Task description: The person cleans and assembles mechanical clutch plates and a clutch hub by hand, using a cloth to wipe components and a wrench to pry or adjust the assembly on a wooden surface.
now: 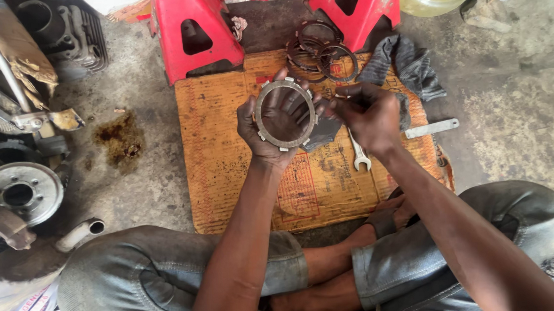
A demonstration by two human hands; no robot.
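Left hand closed around toothed clutch ring, held upright over near-centre of cardboard mat. Right hand pinched shut just right of ring (whether gripping anything, cannot tell). Steady ring by rim, keep faces clean. More rings stacked far, spanner near right.

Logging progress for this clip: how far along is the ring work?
Done: nothing clearly finished. In hand: the left hand holds one toothed ring upright; the right hand pinches its edge. Left: a pile of rings lies on the cardboard, a wrench beside them.
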